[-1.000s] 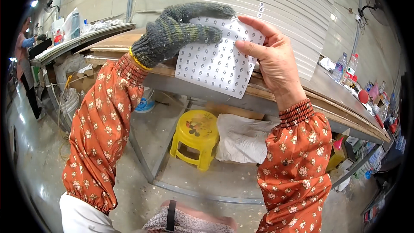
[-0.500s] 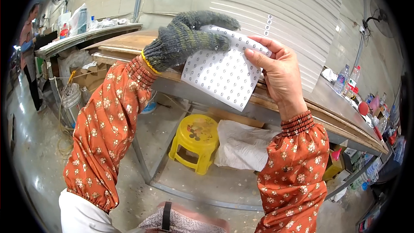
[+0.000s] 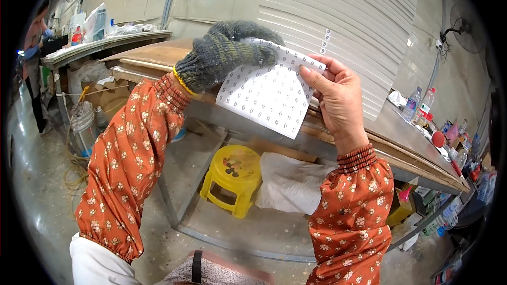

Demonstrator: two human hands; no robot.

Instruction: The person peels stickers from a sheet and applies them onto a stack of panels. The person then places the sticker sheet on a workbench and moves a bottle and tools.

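A white sheet of small printed labels (image 3: 264,92) hangs at a tilt in front of me, over the near edge of the workbench. My left hand (image 3: 224,53), in a dark grey-green knitted glove with a yellow cuff, is closed on its upper left part, fingers behind and thumb in front. My bare right hand (image 3: 338,92) pinches the upper right corner between thumb and fingers. Beyond the sheet stands a tall white ribbed panel (image 3: 343,10). A short column of small white labels (image 3: 324,41) sits on the panel, above my right hand.
Under the bench are a yellow plastic stool (image 3: 232,174) and a white sack-like bundle (image 3: 288,182). Plastic bottles (image 3: 414,103) and clutter crowd the right side. At the far left a person (image 3: 36,63) stands near a side table (image 3: 105,42). A wall fan (image 3: 465,29) hangs at right.
The view has shifted slightly, and both hands and the sheet sit a little farther left in it. Both hands keep their hold on the sheet.
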